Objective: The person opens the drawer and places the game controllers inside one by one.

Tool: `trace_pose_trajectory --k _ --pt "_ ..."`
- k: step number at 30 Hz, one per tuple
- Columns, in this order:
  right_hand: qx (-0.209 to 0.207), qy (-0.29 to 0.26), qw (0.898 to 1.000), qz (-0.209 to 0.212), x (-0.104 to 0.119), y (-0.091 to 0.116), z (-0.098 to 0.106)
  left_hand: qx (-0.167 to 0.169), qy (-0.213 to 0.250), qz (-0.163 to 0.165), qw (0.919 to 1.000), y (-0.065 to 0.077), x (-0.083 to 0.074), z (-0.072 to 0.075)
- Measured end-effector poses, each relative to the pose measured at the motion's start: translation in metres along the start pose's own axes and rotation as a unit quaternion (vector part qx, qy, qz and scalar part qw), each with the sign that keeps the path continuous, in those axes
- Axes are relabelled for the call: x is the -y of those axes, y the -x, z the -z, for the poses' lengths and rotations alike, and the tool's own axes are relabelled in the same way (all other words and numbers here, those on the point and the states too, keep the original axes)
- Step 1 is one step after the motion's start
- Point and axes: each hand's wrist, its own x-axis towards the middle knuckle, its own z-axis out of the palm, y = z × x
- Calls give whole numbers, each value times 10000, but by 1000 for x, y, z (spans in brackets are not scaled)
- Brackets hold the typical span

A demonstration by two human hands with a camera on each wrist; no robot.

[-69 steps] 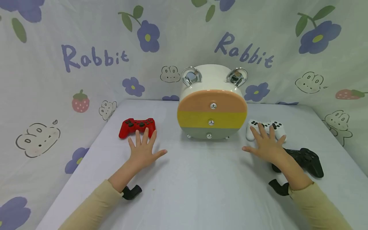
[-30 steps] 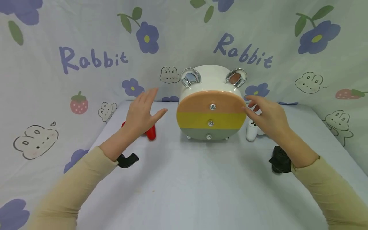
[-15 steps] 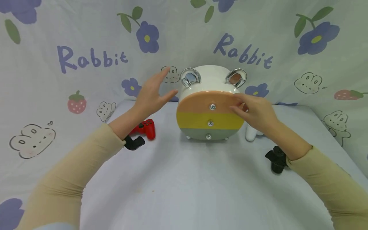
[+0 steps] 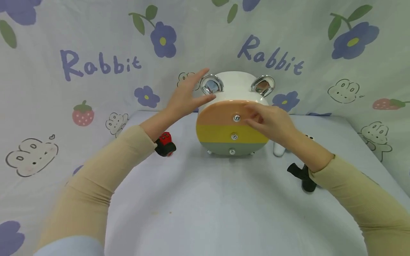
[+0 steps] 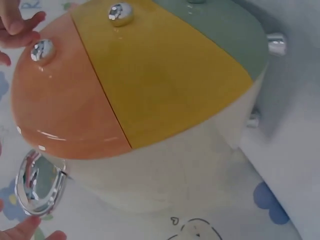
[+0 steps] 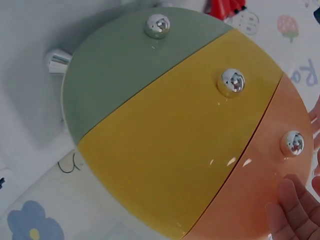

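A small chest of drawers (image 4: pixel 237 85) with a white rounded body stands at the back of the table. Its orange, yellow and green drawer fronts each carry a round silver knob, and all are closed. My left hand (image 4: pixel 187 95) is at its upper left, by the chrome ear (image 4: pixel 211 84), fingers extended and thumb apart. In the left wrist view, fingertips (image 5: pixel 27 227) show beside that ear. My right hand (image 4: pixel 272 121) is in front of the orange drawer (image 6: pixel 260 190), right of its top knob (image 4: pixel 236 118), fingers bent, thumb apart, holding nothing.
A red game controller (image 4: pixel 166 137) lies left, partly behind my left wrist's black strap. On the right, my right arm partly hides a white controller (image 4: pixel 279 149) and a black one (image 4: pixel 309 185). A printed curtain (image 4: pixel 105 32) hangs behind the white table (image 4: pixel 205 206).
Both hands have risen from above the controllers and moved inward toward the chest. My left hand has reached its left ear, my right hand the area near the top knob. The drawers have not moved.
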Motion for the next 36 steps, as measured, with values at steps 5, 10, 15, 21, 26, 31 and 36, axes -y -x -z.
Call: trace_pose_trajectory --k 5,10,15,21,26,31,36 --pt "70 -162 9998 41 3 -6 -3 8 209 -20 9998 -12 -5 -8" --pt "288 -141 9994 -115 8 -13 -3 123 461 172 9987 -18 -6 -12" --pt "317 -171 9993 -64 10 -15 -8 195 593 246 9977 -20 -4 -16" --pt "97 -106 9998 154 9 -17 -16 172 687 346 9969 -19 -4 -18" --pt "4 -138 9998 125 8 -19 -21 150 720 357 9966 -19 -3 -19" --pt "-109 -217 9997 97 5 -20 -25 185 694 316 9969 -19 -2 -20" --pt "-23 -171 9998 -38 4 -23 -26 253 652 356 9969 -19 -2 -20"
